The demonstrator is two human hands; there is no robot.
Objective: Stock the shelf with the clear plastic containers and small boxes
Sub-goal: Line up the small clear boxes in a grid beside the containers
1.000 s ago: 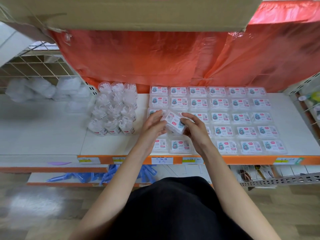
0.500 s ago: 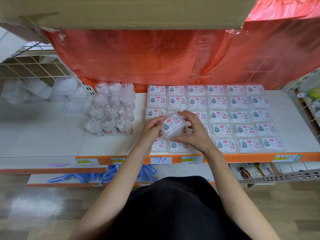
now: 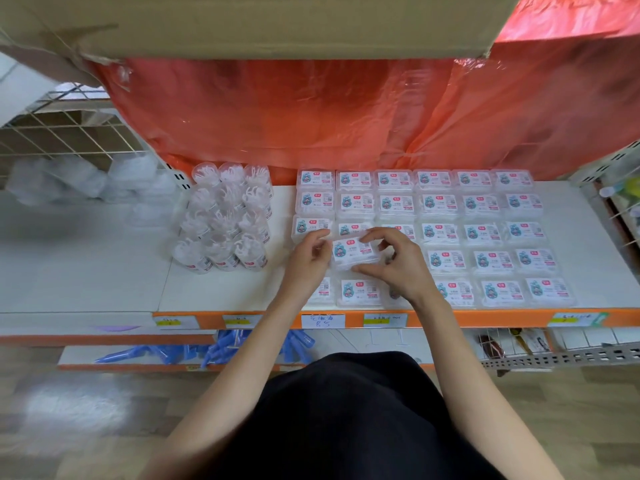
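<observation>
The person wears a plain black garment [image 3: 353, 417].

View: one wide-angle camera worn on the person's head.
Facing: forward and steeply down onto the white shelf [image 3: 86, 271].
Nearness: close, within reach; forearms [image 3: 446, 344] enter from the near edge.
Span: cardboard box [image 3: 277, 22] at the far edge, floor [image 3: 69, 427] nearest, wire rack [image 3: 52, 133] far left.
Sharpness: centre sharp, left side blurred.
</observation>
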